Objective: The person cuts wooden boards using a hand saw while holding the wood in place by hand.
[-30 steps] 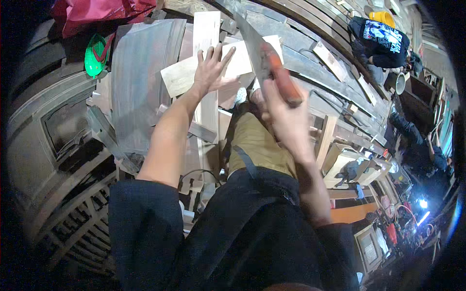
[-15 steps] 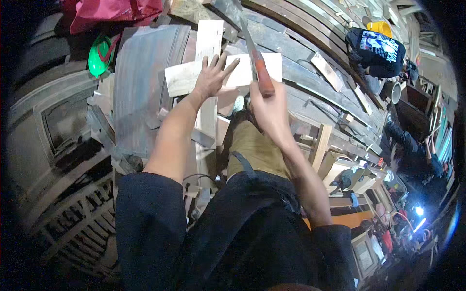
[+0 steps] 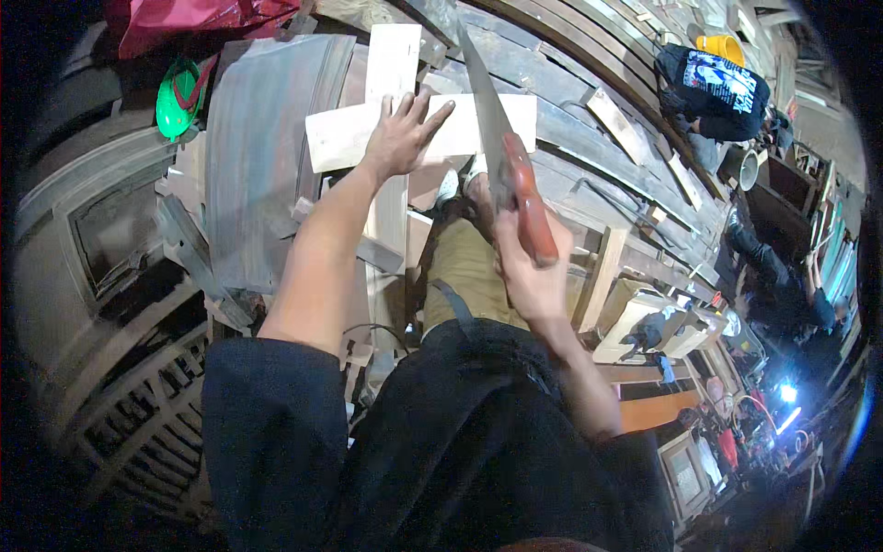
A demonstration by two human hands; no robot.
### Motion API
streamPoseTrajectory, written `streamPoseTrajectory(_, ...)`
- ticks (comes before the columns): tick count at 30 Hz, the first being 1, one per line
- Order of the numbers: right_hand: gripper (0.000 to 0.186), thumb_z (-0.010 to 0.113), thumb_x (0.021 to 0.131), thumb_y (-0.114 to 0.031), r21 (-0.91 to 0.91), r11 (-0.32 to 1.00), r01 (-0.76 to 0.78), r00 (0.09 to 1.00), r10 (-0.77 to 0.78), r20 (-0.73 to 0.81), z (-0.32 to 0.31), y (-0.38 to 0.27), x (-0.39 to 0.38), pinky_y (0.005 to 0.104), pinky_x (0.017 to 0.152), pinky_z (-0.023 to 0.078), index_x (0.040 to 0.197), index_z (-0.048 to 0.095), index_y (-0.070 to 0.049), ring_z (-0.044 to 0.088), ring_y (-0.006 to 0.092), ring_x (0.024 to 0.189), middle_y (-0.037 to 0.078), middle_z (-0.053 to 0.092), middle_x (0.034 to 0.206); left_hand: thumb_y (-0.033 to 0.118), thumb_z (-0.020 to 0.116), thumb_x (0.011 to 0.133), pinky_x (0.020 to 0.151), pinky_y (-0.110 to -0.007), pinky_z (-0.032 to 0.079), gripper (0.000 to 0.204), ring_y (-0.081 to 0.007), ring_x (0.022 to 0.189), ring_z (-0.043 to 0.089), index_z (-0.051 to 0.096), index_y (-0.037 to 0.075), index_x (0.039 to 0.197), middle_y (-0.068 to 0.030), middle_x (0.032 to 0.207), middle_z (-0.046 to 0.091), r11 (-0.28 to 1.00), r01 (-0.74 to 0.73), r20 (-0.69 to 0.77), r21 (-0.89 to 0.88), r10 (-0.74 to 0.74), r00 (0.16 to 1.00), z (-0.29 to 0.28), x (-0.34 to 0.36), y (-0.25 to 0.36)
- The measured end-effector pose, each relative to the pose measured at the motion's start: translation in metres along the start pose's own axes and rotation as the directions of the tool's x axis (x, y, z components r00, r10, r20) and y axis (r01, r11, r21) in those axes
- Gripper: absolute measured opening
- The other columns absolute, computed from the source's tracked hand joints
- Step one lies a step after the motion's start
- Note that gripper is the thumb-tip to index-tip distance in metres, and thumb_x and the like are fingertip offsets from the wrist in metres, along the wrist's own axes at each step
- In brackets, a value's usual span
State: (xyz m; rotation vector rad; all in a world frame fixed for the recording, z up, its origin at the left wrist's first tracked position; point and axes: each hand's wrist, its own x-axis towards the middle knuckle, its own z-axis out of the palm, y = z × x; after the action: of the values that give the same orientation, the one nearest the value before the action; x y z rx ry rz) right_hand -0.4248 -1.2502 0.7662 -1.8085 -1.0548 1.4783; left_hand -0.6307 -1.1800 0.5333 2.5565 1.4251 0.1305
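The left hand (image 3: 397,143) sits between eleven and twelve o'clock, palm down with its fingers splayed wide on a pale board (image 3: 331,143) (where its thumb lies is hard to make out). The right hand (image 3: 540,276), at three o'clock, is wrapped around the handle (image 3: 531,212) of a handsaw (image 3: 499,138).

The board lies near twelve o'clock, its length running roughly from nine to three. It is flat, straight-edged and nearly white in the light, a long plain rectangle with clean, squared ends. It rests across a second board (image 3: 394,60), just as pale, that runs from twelve towards six, so the pair makes a cross.

The saw's handle is orange-red and rounded, and its grey blade (image 3: 483,83) tapers towards a point between eleven and twelve o'clock. The blade passes in front of the board's right-hand part; whether it touches the wood I cannot tell.

Farther out, a broad grey-blue panel (image 3: 271,166) leans into view at ten o'clock, with a bright green object (image 3: 175,106) bearing a red strap just beyond it. A shiny crimson bag (image 3: 207,23) lies between ten and eleven. At two o'clock a co-worker in a dark printed shirt (image 3: 713,92) bends over, near something yellow (image 3: 720,48). A white light (image 3: 788,394) glares between three and four.
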Motion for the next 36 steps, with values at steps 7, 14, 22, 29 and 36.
streamPoseTrajectory(7, 0.020, 0.060, 0.093, -0.013, 0.169, 0.985, 0.042, 0.994, -0.023, -0.110, 0.020, 0.053, 0.077, 0.0278, 0.055, 0.038, 0.082, 0.057, 0.002, 0.045, 0.0066, 0.063, -0.001, 0.049, 0.065, 0.066, 0.072, 0.069, 0.103, -0.065, 0.031, 0.109, -0.0372, 0.127, 0.042, 0.020, 0.030, 0.158, -0.0201, 0.144, 0.040, 0.999, -0.044, 0.054, 0.002, 0.044, 0.998, -0.007, 0.010, 0.004)
streamPoseTrajectory(14, 0.015, 0.062, 0.094, -0.010, 0.232, 0.973, -0.011, 0.994, 0.037, -0.107, 0.011, 0.036, 0.012, 0.0272, 0.053, 0.039, 0.087, 0.058, 0.002, 0.045, 0.0043, 0.061, -0.002, 0.051, 0.066, 0.074, 0.060, 0.076, 0.100, -0.063, 0.032, 0.097, -0.0356, 0.124, 0.043, 0.029, 0.028, 0.156, -0.0216, 0.143, 0.041, 0.999, -0.038, 0.068, 0.031, 0.036, 0.997, -0.005, 0.006, 0.000)
streamPoseTrajectory(22, 0.019, 0.062, 0.093, -0.014, 0.062, 0.997, -0.050, 0.998, 0.052, -0.030, -0.001, -0.004, 0.001, 0.0288, 0.055, 0.040, 0.086, 0.058, 0.003, 0.046, 0.0062, 0.063, 0.000, 0.055, 0.068, 0.071, 0.058, 0.080, 0.097, -0.062, 0.032, 0.092, -0.0366, 0.122, 0.044, 0.032, 0.024, 0.155, -0.0204, 0.141, 0.042, 1.000, -0.015, -0.048, 0.015, 0.015, 0.999, -0.005, 0.005, 0.002)
streamPoseTrajectory(29, 0.020, 0.060, 0.094, -0.015, 0.108, 0.991, -0.079, 0.994, 0.086, -0.060, -0.012, -0.004, 0.027, 0.0260, 0.054, 0.039, 0.099, 0.064, 0.004, 0.046, 0.0043, 0.061, -0.002, 0.054, 0.068, 0.068, 0.059, 0.081, 0.099, -0.060, 0.031, 0.090, -0.0376, 0.124, 0.043, 0.031, 0.025, 0.155, -0.0198, 0.143, 0.041, 0.999, 0.002, -0.069, 0.038, 0.000, 0.998, 0.001, 0.008, 0.000)
streamPoseTrajectory(36, 0.040, 0.059, 0.094, -0.014, -0.220, 0.968, 0.118, 0.986, -0.088, 0.141, -0.022, -0.028, 0.030, 0.0247, 0.058, 0.041, 0.131, 0.058, 0.001, 0.048, 0.0050, 0.064, -0.002, 0.057, 0.074, 0.070, 0.062, 0.077, 0.100, -0.060, 0.030, 0.097, -0.0371, 0.122, 0.043, 0.028, 0.026, 0.156, -0.0205, 0.144, 0.040, 1.000, -0.007, -0.088, -0.020, 0.005, 0.996, 0.001, 0.009, -0.003)
